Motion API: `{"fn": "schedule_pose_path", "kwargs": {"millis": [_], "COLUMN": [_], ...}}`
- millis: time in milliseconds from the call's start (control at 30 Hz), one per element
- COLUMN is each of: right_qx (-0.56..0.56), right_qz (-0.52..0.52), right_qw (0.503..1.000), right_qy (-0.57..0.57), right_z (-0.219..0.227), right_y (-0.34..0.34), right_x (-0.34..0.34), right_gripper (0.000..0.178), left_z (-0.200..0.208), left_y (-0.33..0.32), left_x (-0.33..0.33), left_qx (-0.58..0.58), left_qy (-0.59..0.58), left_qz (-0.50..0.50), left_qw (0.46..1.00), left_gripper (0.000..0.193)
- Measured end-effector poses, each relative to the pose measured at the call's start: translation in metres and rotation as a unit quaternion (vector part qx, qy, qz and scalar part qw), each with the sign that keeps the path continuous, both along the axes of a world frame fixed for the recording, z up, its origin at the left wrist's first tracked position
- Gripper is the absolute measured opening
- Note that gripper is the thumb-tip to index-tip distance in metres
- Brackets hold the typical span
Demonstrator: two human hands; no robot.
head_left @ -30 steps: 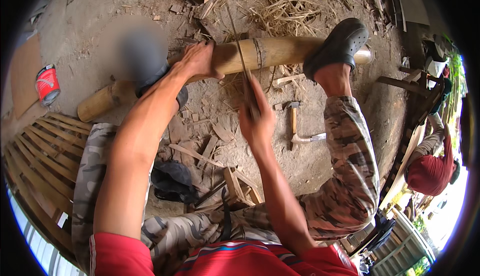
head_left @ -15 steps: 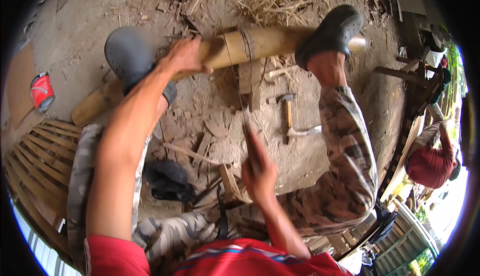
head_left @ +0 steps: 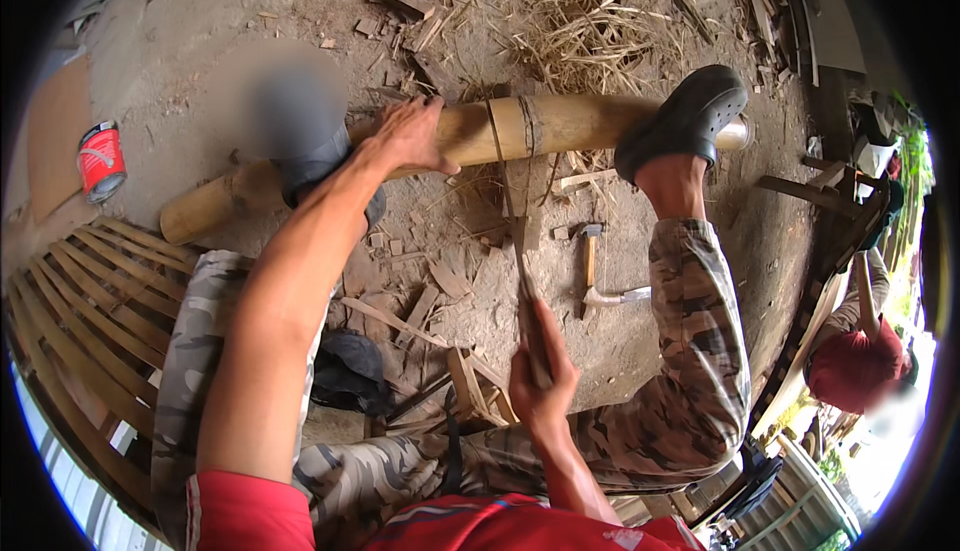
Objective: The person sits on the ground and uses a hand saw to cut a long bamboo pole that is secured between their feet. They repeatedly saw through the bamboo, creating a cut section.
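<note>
A thick bamboo pole [head_left: 590, 123] lies across the ground in front of me, with a dark ring around it right of its middle. My left hand [head_left: 408, 139] grips the pole from above, fingers over its far side and thumb on the near side. In my right hand [head_left: 545, 376] is the handle of a handsaw. The narrow saw blade [head_left: 508, 186] points away from me and crosses the pole between my left hand and the dark ring. My right shoe [head_left: 685, 121] presses on the pole's right part; my left shoe [head_left: 300, 116], blurred, rests over its left part.
A hammer [head_left: 591, 251] and another metal-headed tool [head_left: 620, 297] lie right of the saw. Wood scraps and a shavings heap [head_left: 595, 41] litter the ground. A red can [head_left: 101, 161] and slatted bamboo piece [head_left: 95, 296] are at left. Another person [head_left: 855, 361] works at far right.
The whole scene has shifted right and slightly down in the picture. Both hands keep their hold, and the saw still crosses the pole at about the same spot.
</note>
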State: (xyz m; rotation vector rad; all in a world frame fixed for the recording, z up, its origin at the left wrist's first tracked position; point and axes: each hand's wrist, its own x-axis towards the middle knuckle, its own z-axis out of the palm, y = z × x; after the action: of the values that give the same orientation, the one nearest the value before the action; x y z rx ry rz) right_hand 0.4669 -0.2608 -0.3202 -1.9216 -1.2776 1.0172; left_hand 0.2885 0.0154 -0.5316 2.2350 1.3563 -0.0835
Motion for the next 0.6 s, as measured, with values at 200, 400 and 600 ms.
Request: {"fn": "schedule_pose_path", "kwargs": {"millis": [200, 400, 600], "right_qx": [0.012, -0.001, 0.148], "right_qz": [-0.008, 0.040, 0.097], "right_qw": [1.000, 0.999, 0.973], "right_qy": [-0.005, -0.009, -0.151], "right_z": [-0.058, 0.009, -0.049], "right_y": [0.170, 0.050, 0.136], "right_x": [-0.009, -0.008, 0.009], "right_gripper": [0.055, 0.057, 0.054], "left_z": [0.036, 0.010, 0.001], "left_y": [0.008, -0.014, -0.023], "left_x": [0.027, 0.002, 0.023], "left_qx": [-0.103, -0.051, -0.009], "left_qy": [-0.020, 0.019, -0.069], "left_qz": [-0.012, 0.036, 0.059], "left_qw": [0.994, 0.998, 0.996], "left_gripper": [0.110, 0.118, 0.127]}}
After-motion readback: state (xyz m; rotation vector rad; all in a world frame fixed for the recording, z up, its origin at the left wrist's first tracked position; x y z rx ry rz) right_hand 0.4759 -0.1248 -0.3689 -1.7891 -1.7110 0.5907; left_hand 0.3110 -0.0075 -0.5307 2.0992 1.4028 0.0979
